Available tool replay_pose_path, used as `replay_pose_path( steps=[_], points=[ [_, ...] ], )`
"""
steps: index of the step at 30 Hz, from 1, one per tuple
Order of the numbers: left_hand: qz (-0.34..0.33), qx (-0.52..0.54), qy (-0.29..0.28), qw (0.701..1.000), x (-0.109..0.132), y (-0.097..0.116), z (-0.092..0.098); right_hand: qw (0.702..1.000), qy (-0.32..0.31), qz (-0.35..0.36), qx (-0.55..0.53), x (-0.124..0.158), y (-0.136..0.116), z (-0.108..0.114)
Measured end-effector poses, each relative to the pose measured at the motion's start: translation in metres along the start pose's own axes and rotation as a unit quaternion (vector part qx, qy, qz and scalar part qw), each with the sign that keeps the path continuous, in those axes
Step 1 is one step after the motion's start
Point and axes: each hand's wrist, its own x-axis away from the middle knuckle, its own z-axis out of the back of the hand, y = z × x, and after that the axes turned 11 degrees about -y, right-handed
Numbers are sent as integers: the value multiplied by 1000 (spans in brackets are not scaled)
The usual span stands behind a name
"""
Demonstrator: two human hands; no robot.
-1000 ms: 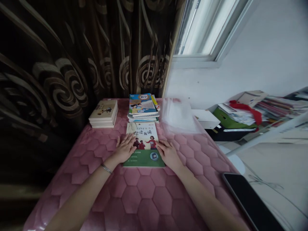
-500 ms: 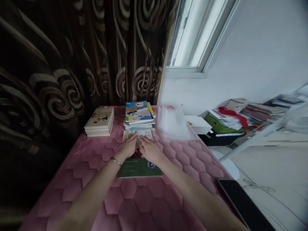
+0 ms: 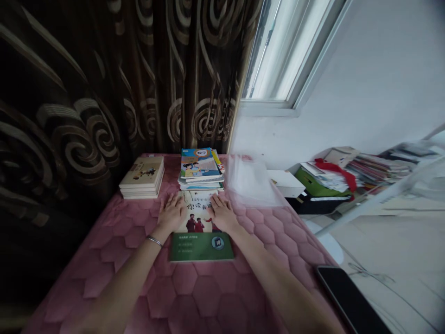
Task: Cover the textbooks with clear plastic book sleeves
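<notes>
A thin book (image 3: 200, 232) with a white and green cover lies flat on the pink quilted surface (image 3: 208, 297) in front of me. My left hand (image 3: 171, 213) lies flat with fingers spread on the book's upper left edge; a bracelet is on that wrist. My right hand (image 3: 221, 213) rests flat, fingers apart, on the book's upper right part. Neither hand holds anything. Just beyond the book sits a stack of colourful textbooks (image 3: 200, 168).
A pile of beige books (image 3: 142, 176) sits at the far left by the dark patterned curtain (image 3: 104, 93). Clear plastic sleeves (image 3: 252, 183) lie at the far right. A dark phone (image 3: 351, 301) is at the near right edge. Cluttered books and boxes (image 3: 333, 174) lie beyond the edge.
My hands slid up the cover from its middle, came together near the top centre, then spread apart to the upper left and right edges. The book has not moved on the surface.
</notes>
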Motion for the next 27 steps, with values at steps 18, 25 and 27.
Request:
replay_pose_path(
  steps=[18,25,27],
  points=[
    [-256,90,68,960,125,31,-6,967,127,170,-141,128,-60,-37],
    [-258,77,31,962,130,18,5,974,112,165,-107,131,-42,-33],
    [-238,65,28,969,134,9,9,975,111,165,-94,134,-30,-31]
  ],
)
